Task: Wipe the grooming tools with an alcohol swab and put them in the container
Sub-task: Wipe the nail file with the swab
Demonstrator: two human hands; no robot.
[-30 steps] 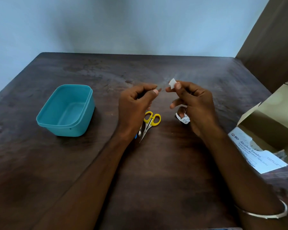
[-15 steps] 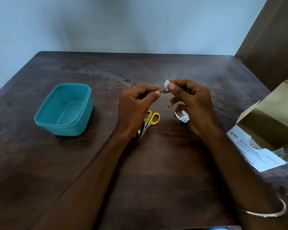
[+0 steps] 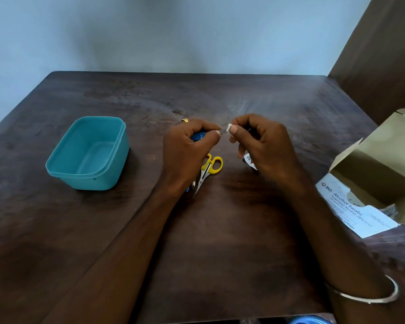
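Observation:
My left hand (image 3: 187, 146) grips a small blue-handled grooming tool (image 3: 198, 136); its thin metal tip (image 3: 224, 131) sticks out toward the right. My right hand (image 3: 262, 143) pinches a white alcohol swab (image 3: 229, 126) against that tip and also keeps a torn swab wrapper (image 3: 250, 160) tucked under its lower fingers. Yellow-handled scissors (image 3: 211, 166) lie on the dark wooden table (image 3: 220, 230) just below my left hand, and another tool beside them is mostly hidden by my wrist. An empty teal container (image 3: 89, 153) stands at the left.
An open box of alcohol swabs (image 3: 372, 183) lies at the table's right edge, flap raised. A brown wall panel (image 3: 384, 54) rises behind it. A small gold ring-like object (image 3: 185, 120) peeks out behind my left hand.
My hands have come together: the swab, held apart from my left hand a second ago, now touches the tool's metal tip. The blue handle has come into view.

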